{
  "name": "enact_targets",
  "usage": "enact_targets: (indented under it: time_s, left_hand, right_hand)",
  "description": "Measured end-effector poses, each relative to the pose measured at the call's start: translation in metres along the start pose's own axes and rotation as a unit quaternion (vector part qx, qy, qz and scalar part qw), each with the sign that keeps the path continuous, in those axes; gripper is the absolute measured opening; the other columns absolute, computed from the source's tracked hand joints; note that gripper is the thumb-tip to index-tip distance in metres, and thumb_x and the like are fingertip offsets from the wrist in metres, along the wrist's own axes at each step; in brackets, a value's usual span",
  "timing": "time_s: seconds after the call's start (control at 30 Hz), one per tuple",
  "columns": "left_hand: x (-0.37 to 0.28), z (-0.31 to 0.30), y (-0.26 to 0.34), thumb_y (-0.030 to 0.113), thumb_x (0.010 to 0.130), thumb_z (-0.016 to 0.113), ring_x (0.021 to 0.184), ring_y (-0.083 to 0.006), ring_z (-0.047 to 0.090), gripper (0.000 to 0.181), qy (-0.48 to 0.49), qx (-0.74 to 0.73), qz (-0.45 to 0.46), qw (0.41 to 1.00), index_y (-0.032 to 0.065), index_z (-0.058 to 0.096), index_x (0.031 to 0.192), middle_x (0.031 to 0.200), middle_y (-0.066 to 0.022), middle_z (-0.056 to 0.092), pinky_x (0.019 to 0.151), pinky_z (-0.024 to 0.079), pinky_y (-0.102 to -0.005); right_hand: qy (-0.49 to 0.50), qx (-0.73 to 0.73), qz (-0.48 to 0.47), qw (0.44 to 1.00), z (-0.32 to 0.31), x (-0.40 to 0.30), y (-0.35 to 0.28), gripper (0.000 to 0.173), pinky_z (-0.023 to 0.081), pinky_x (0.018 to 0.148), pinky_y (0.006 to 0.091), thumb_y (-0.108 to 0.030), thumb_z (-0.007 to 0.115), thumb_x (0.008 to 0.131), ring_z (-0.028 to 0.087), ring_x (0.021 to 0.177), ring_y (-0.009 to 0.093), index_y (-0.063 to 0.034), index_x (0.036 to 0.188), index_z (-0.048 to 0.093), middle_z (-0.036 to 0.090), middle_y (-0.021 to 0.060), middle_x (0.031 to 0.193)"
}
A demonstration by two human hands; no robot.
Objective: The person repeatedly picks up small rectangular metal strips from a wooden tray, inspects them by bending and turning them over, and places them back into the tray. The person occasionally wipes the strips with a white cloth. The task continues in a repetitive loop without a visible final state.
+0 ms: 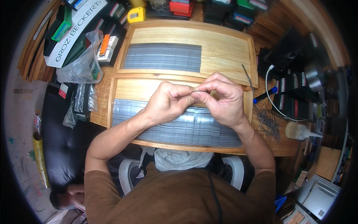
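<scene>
A thin dark metal strip [200, 91], which looks like a knitting-machine needle, is pinched between the thumbs and forefingers of my left hand [169, 99] and my right hand [225, 99]. The fingertips nearly meet and hide much of it. Beneath both hands lies a shallow wooden tray [109, 109], its near part covered by closely packed grey metal needles [190, 131] in a wide row. Behind it a second wooden tray [193, 24] holds another tight block of needles [163, 57] on its left side. One loose dark bundle or strip [247, 75] rests across that tray's right end.
Right of the trays are a heap of loose needles [267, 120], a blue-capped marker [265, 95], a white cable [270, 92] and a nozzle bottle [296, 131]. Plastic bags [84, 64], an orange lighter [104, 44] and a yellow tape measure [136, 14] stand left. Another person [68, 196] is at lower left.
</scene>
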State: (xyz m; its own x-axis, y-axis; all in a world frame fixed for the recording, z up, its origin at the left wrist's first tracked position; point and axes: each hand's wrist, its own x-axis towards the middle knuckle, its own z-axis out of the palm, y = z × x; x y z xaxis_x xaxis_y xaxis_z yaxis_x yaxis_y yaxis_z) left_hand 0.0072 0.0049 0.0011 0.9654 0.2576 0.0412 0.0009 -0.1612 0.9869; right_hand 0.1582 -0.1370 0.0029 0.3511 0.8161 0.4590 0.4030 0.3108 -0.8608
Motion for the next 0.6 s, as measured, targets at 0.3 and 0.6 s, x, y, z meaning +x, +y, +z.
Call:
enact_targets:
  time_s: [0.3,0.6]
  left_hand:
    - [-0.001,0.001,-0.001,0.004,0.1,0.069,0.087,-0.0079,0.069,0.018,0.007,-0.023,-0.008,1.0,-0.0053,0.076,0.113,0.094,-0.0094,0.079,0.075,0.057,-0.0229]
    - [0.0,0.007,0.001,0.0,0.097,0.07,0.097,-0.0133,0.072,0.025,0.053,-0.062,0.014,0.997,-0.0026,0.074,0.122,0.109,-0.0126,0.078,0.086,0.059,-0.026]
  right_hand:
    - [-0.002,-0.047,-0.009,0.999,0.003,0.001,-0.006,0.011,0.056,0.069,0.0273,0.003,0.078,0.086,0.069,0.08,0.017,0.0022,0.097,0.078,0.071,0.0091,0.09]
    - [0.017,-0.09,-0.021,0.996,-0.021,0.007,-0.019,0.005,0.054,0.066,0.0256,0.003,0.077,0.087,0.068,0.078,0.015,0.0018,0.092,0.077,0.071,0.0081,0.087]
